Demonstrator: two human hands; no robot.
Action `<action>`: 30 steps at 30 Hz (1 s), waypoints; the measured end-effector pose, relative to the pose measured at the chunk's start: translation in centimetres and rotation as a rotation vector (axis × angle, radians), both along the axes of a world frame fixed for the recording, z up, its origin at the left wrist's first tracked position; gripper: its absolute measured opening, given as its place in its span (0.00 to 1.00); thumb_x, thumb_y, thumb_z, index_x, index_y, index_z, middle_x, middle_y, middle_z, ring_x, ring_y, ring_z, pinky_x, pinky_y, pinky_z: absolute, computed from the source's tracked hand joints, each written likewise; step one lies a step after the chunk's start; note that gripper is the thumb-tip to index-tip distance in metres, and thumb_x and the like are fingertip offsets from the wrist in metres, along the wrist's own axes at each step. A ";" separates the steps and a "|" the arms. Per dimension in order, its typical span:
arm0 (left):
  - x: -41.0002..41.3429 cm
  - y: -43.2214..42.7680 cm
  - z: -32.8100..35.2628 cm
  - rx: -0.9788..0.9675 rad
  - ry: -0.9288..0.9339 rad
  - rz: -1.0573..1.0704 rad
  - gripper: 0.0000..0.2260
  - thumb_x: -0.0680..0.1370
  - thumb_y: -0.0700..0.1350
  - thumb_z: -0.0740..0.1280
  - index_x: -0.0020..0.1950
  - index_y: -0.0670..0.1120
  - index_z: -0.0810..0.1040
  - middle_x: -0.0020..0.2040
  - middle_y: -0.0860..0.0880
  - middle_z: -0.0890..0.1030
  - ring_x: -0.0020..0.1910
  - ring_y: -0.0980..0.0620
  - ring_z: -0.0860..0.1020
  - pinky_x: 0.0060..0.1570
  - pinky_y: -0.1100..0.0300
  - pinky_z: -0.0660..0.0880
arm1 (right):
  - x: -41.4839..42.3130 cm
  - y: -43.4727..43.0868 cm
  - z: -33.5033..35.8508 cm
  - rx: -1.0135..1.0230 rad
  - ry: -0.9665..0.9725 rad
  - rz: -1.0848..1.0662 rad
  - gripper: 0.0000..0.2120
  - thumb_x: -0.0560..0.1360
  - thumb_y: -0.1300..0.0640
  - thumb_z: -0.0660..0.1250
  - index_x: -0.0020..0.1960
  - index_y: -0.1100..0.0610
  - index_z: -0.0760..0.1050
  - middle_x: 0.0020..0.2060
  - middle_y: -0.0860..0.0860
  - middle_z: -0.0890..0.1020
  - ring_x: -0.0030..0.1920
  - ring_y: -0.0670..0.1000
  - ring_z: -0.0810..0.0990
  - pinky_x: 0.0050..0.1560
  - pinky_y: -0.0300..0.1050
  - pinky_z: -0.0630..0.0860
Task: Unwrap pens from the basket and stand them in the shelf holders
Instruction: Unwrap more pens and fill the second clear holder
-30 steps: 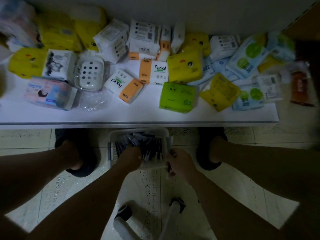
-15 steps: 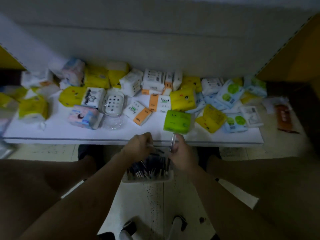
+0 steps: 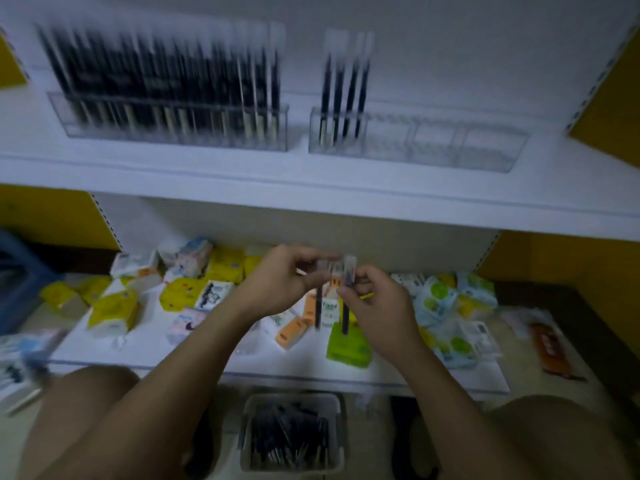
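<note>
Only "Facial" is legible, on a tissue pack [image 3: 329,308] behind the hands. The left hand [image 3: 280,285] pinches the left pen [image 3: 318,313] and the right hand [image 3: 377,306] pinches the right pen [image 3: 345,317] — both upright, clear caps up, side by side over the lower shelf [image 3: 173,355], above the basket [image 3: 291,397] on the floor.

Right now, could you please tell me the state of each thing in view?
Left hand: pinching the left pen, upright.
Right hand: pinching the right pen, upright.
Left holder: packed full.
Right holder: four standing pens at its left end, rest empty.
Basket: on the floor, holding loose pens.
</note>
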State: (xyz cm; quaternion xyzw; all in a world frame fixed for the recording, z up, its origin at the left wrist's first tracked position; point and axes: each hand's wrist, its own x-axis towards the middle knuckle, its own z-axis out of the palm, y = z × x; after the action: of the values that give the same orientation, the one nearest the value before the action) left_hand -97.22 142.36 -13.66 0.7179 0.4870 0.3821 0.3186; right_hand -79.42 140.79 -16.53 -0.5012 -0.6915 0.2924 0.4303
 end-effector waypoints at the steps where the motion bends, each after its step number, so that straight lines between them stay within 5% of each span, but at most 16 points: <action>1: 0.1 -0.2 1.5 0.024 -0.002 -0.004 0.15 0.74 0.40 0.71 0.59 0.52 0.81 0.43 0.46 0.81 0.43 0.52 0.80 0.50 0.59 0.76 | 0.0 -0.1 1.4 0.029 0.035 0.016 0.10 0.74 0.57 0.71 0.48 0.44 0.74 0.37 0.43 0.78 0.37 0.40 0.77 0.37 0.35 0.73; 6: 0.8 -0.8 8.7 0.178 -0.128 0.010 0.14 0.72 0.38 0.73 0.54 0.52 0.80 0.42 0.48 0.82 0.42 0.49 0.81 0.47 0.55 0.80 | 0.6 -0.2 8.5 0.192 0.148 0.087 0.32 0.74 0.60 0.72 0.64 0.30 0.64 0.37 0.40 0.73 0.34 0.42 0.74 0.40 0.36 0.74; 15: 2.9 1.4 17.9 0.308 -0.204 0.035 0.08 0.76 0.38 0.69 0.52 0.48 0.82 0.43 0.50 0.84 0.43 0.52 0.83 0.48 0.52 0.81 | 1.0 2.7 18.2 0.392 0.125 0.054 0.20 0.74 0.57 0.71 0.52 0.33 0.69 0.41 0.36 0.77 0.33 0.47 0.80 0.34 0.43 0.78; 18: 3.6 3.1 20.0 0.348 -0.197 0.080 0.08 0.77 0.38 0.67 0.52 0.49 0.80 0.43 0.51 0.83 0.44 0.52 0.82 0.47 0.51 0.81 | 1.3 4.5 20.3 0.422 0.115 0.026 0.19 0.73 0.56 0.73 0.50 0.34 0.69 0.39 0.41 0.78 0.34 0.47 0.81 0.33 0.38 0.78; 30: 4.6 10.5 24.1 0.504 -0.155 0.189 0.06 0.81 0.42 0.60 0.56 0.48 0.73 0.52 0.53 0.79 0.49 0.58 0.81 0.41 0.60 0.81 | 1.4 14.2 24.9 0.479 0.077 -0.098 0.17 0.73 0.53 0.72 0.59 0.46 0.71 0.40 0.40 0.77 0.35 0.43 0.79 0.37 0.36 0.75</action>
State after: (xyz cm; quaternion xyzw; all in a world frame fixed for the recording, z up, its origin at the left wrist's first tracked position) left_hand -92.59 152.90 10.47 0.6944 0.4158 0.5729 0.1292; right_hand -78.00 155.01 8.37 -0.4064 -0.6990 0.1176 0.5766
